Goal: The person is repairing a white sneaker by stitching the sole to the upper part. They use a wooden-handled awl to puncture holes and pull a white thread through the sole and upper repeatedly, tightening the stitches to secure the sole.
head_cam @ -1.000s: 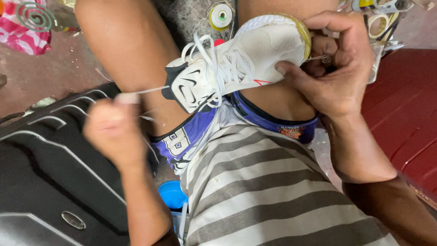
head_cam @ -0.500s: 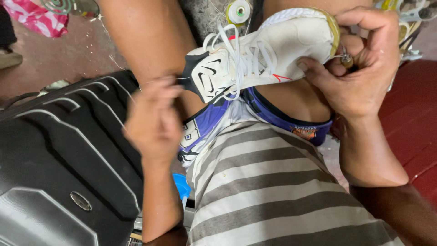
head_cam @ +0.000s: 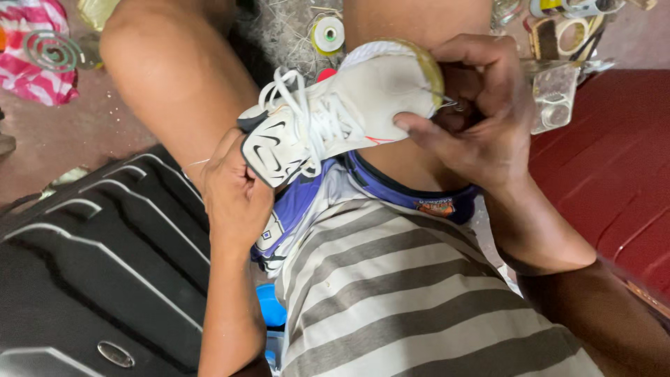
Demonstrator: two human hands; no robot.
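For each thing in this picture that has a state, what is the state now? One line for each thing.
White lace-up sneaker: laces tied, lying across the lap, held at both ends.
Left hand: closed on the sneaker's tongue end.
Right hand: fingers pinched at the sneaker's toe edge, on a thin metal tool.
Yellow-green thread spool: on the ground, thread wound on.
Black hard-shell suitcase: closed, lying flat.

Cluttered workshop floor in soft daylight

A dusty brown floor [head_cam: 118, 143] carries a black ribbed suitcase [head_cam: 91, 265] at lower left, a pink striped cloth [head_cam: 28, 66] and green coil [head_cam: 52, 50] at upper left, a dark red surface [head_cam: 614, 153] on the right.
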